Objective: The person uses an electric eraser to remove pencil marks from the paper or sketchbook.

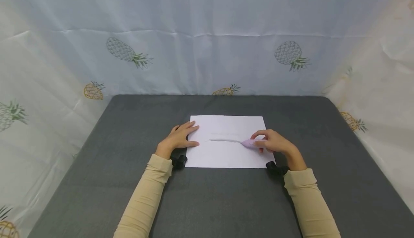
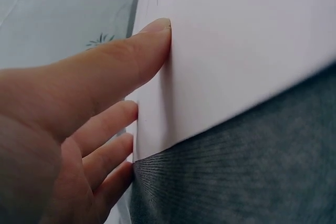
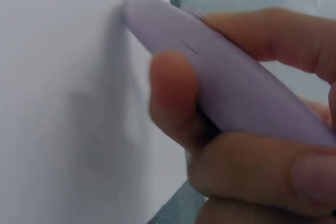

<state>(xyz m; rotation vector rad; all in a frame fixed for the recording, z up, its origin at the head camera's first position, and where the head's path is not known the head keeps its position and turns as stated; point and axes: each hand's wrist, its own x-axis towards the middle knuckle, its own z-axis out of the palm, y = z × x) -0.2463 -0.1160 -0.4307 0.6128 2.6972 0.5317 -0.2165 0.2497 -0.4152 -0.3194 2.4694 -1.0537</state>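
A white sheet of paper (image 1: 226, 157) lies on the dark table. My left hand (image 1: 178, 137) rests on its left edge with fingers spread; in the left wrist view the thumb (image 2: 142, 51) presses on the sheet. My right hand (image 1: 275, 141) grips a lavender tapered hand tool (image 1: 248, 143) between thumb and fingers. Its narrow tip touches the paper right of centre, at the end of a thin grey line (image 1: 224, 140) that runs leftward. Close up, the smooth tool (image 3: 231, 77) slants with its tip (image 3: 131, 9) at the paper; its exact kind cannot be told.
The dark grey table (image 1: 220, 202) extends on all sides of the paper. Behind it hangs a pale curtain (image 1: 200, 62) printed with pineapples. Black straps (image 1: 179, 161) sit at both wrists, below the beige sleeves (image 1: 145, 191).
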